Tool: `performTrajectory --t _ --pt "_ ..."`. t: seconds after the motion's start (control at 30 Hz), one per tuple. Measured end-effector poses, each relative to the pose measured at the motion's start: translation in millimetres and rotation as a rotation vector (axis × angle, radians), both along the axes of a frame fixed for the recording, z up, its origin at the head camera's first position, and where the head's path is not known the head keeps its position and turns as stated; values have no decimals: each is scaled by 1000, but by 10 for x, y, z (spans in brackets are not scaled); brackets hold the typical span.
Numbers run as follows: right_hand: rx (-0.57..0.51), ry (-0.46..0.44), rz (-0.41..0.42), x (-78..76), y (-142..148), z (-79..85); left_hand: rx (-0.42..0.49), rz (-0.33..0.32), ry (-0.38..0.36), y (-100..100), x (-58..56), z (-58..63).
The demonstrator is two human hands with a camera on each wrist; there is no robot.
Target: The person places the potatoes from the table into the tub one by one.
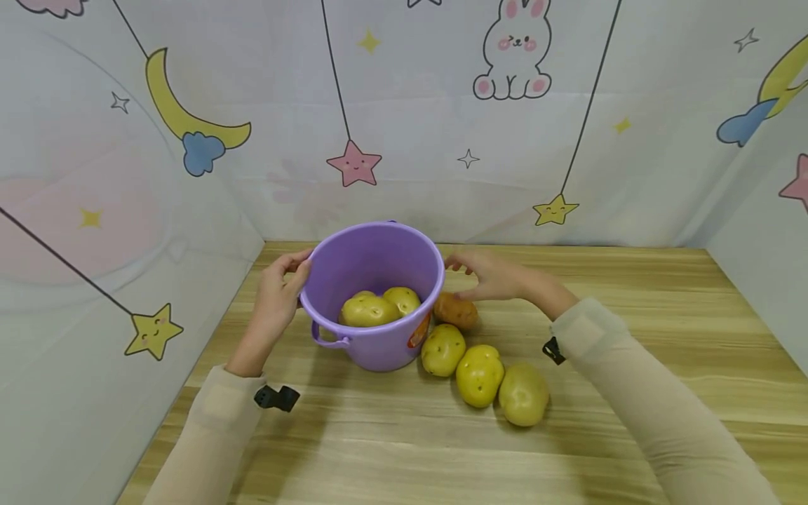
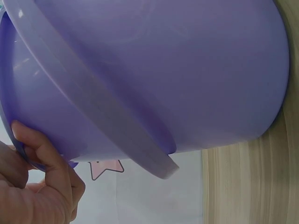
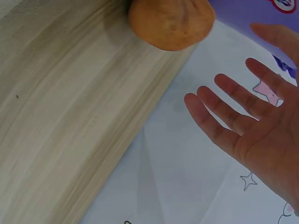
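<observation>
A purple bucket [image 1: 379, 351] stands on the table with several yellow potatoes [image 1: 369, 311] inside. My left hand [image 1: 274, 298] grips its rim on the left side; the left wrist view shows the thumb and fingers [image 2: 42, 144] pinching the rim from both sides. Beside the right rim is my right hand [image 1: 492, 275], its fingers spread and holding nothing in the right wrist view. Below that hand, against the bucket, lies an orange-brown potato [image 1: 457, 312]. From there a row of three yellowish potatoes, first [image 1: 444, 350], middle [image 1: 480, 375] and last [image 1: 524, 394], runs toward the front right.
The bucket's purple handle [image 2: 100, 105] hangs down along its outer wall. Behind the wood-grain table [image 1: 631, 365] is a white curtain [image 1: 429, 105] printed with stars, moons and a rabbit, and it also closes off the left and right sides.
</observation>
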State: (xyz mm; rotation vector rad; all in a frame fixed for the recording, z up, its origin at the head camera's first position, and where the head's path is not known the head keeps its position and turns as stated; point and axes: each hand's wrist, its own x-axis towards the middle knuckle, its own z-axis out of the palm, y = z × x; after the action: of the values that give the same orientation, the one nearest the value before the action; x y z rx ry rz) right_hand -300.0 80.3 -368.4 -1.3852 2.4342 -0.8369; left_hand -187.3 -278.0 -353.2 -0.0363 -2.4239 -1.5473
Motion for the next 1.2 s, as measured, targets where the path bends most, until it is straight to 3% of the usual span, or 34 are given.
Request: performTrajectory --t 0.3,0.8,1.2 --pt "42 8 45 -10 -45 -193 2 -1 -13 -10 -3 -2" --pt "160 -45 7 62 -88 -223 5 -7 -14 -24 -36 7" --pt "130 -55 62 15 -148 -339 13 -6 -14 -26 -52 25"
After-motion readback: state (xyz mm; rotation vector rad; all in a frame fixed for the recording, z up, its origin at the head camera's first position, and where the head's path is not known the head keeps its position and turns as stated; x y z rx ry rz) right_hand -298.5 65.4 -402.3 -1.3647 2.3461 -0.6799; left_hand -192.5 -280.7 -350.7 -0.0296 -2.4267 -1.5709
